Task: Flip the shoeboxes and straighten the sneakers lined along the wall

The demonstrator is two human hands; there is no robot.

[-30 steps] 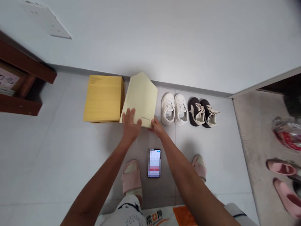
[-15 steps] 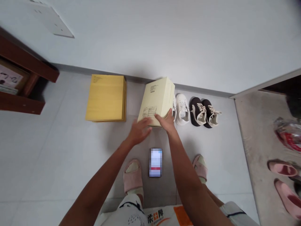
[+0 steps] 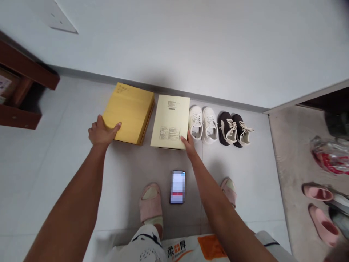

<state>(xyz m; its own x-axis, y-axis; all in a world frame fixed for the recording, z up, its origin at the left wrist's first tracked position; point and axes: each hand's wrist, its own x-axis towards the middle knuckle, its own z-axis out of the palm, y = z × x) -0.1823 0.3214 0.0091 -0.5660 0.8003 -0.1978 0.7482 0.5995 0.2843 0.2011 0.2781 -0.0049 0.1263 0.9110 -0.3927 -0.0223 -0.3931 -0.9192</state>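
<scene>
my left hand (image 3: 102, 131) lies open, fingers spread, against the near corner of the mustard-yellow box (image 3: 128, 112) at centre left. my right hand (image 3: 188, 142) sits narrower at the near right corner of the cream box (image 3: 170, 122), though i can't quite tell if it grips. both boxes lie on the tile floor (image 3: 54, 182), just apart. light, even pressure at the corners keeps them square. i count two boxes, one pair of white sneakers (image 3: 202, 123), one pair of dark sneakers (image 3: 231, 129), and one phone (image 3: 177, 187).
</scene>
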